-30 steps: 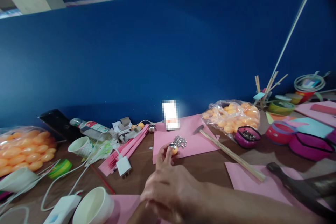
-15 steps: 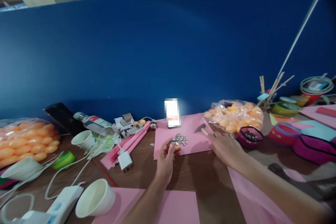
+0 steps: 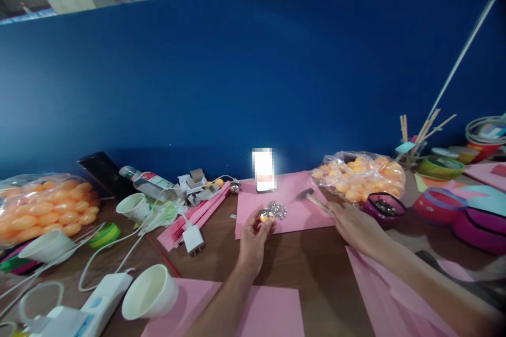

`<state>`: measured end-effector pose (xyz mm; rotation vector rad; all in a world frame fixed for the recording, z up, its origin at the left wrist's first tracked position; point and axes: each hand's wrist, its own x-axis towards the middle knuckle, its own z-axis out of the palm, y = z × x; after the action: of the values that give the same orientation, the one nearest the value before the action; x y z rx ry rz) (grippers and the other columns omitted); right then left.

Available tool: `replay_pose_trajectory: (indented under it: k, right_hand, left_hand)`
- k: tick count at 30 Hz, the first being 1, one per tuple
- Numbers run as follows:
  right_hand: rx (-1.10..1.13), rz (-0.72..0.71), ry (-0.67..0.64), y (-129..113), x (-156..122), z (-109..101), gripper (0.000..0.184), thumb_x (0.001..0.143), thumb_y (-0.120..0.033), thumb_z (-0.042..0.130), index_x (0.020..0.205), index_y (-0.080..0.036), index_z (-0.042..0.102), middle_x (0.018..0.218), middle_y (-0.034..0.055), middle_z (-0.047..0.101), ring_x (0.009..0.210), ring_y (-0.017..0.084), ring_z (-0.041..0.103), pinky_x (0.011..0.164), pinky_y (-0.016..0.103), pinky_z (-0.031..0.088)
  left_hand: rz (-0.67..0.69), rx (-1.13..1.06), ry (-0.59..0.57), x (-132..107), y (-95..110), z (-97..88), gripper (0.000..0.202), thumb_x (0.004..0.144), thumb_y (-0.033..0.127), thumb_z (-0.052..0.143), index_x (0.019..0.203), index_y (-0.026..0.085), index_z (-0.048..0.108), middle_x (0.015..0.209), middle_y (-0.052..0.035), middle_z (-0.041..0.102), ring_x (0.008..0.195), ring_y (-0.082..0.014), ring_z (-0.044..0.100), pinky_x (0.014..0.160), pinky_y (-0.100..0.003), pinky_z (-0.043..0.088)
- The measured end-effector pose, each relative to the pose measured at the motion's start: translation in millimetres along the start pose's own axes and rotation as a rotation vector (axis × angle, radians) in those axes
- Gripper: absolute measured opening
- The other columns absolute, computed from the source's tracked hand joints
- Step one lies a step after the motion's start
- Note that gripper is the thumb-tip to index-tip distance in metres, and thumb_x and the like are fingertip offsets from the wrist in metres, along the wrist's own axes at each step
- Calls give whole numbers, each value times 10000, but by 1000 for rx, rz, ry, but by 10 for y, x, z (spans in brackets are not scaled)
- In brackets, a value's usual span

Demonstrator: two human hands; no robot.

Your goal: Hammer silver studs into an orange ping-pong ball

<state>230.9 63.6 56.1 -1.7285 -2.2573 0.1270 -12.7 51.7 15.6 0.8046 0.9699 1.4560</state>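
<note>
Between the thumb and fingers of my left hand is a small orange ball with shiny silver pieces on its upper side. Just beyond it, a cluster of round silver pieces lies on a pink sheet; I cannot make out exactly what they are. My right hand is closed around the wooden handle of a small hammer. Its dark head points left, above the pink sheet and apart from the ball. At the sheet's far left corner sits a silver-studded ball.
Bags of orange balls lie on both sides. A purple bowl of small dark metal bits stands beyond my right hand. At left are a white cup, a power strip, cables and a charger. A lit phone leans at the back.
The hammer and my right hand have shifted to the right, and more of the handle shows. My left hand has turned the ball so more orange shows. The view has swung slightly left.
</note>
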Motion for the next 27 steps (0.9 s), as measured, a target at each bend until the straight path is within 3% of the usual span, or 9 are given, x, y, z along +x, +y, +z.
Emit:
replay_pose_trajectory:
  k: [4, 7, 8, 11, 14, 21, 27]
  right_hand:
    - [195, -19, 9, -137, -94, -54, 352, 836, -193, 288, 1123, -141, 486, 919, 104, 607, 766, 189, 585, 669, 290, 440]
    - [468, 32, -125, -348, -208, -186, 361, 866, -287, 267, 1167, -187, 439, 683, 14, 590, 500, 134, 537, 447, 228, 413]
    - [516, 18, -149, -428, -249, -235, 358, 868, -299, 277, 1175, -197, 430, 657, 1, 580, 483, 126, 522, 436, 220, 408]
    - [544, -67, -57, -640, -361, -337, 323, 867, -295, 326, 1145, -211, 466, 763, 22, 601, 639, 133, 561, 577, 232, 446]
    - [530, -93, -77, -760, -419, -344, 354, 867, -292, 336, 1192, -201, 443, 724, 28, 610, 634, 140, 570, 626, 258, 452]
    - [537, -101, -60, -810, -392, -315, 398, 884, -276, 294, 1265, -186, 367, 742, 44, 635, 616, 141, 583, 610, 264, 453]
    - [551, -138, -42, -848, -381, -335, 379, 874, -260, 317, 1234, -186, 411, 720, 42, 640, 649, 153, 602, 606, 256, 457]
  left_hand:
    - [6, 28, 17, 3, -4, -12, 528, 654, 272, 667, 1142, 190, 483, 918, -54, 610, 746, -118, 608, 733, -261, 480]
    - [10, 54, 20, 7, -10, -19, 491, 649, 275, 670, 1102, 173, 510, 908, -62, 620, 738, -115, 603, 711, -248, 472]
    - [6, 54, 24, 10, -12, -18, 476, 646, 276, 672, 1084, 169, 521, 908, -63, 623, 742, -116, 601, 709, -244, 469]
    - [1, 33, 40, 19, -16, -8, 428, 627, 274, 685, 1018, 158, 557, 896, -58, 632, 739, -116, 601, 707, -243, 466]
    - [7, 3, 41, 27, -13, -4, 386, 618, 271, 689, 968, 149, 583, 845, -45, 639, 707, -112, 601, 696, -248, 466]
    - [6, -44, 14, 17, -6, -7, 363, 629, 273, 681, 960, 148, 599, 875, -54, 636, 751, -121, 604, 738, -259, 463]
    - [22, -16, 19, 20, -13, -4, 380, 626, 264, 682, 978, 150, 591, 910, -65, 637, 751, -125, 602, 726, -258, 462]
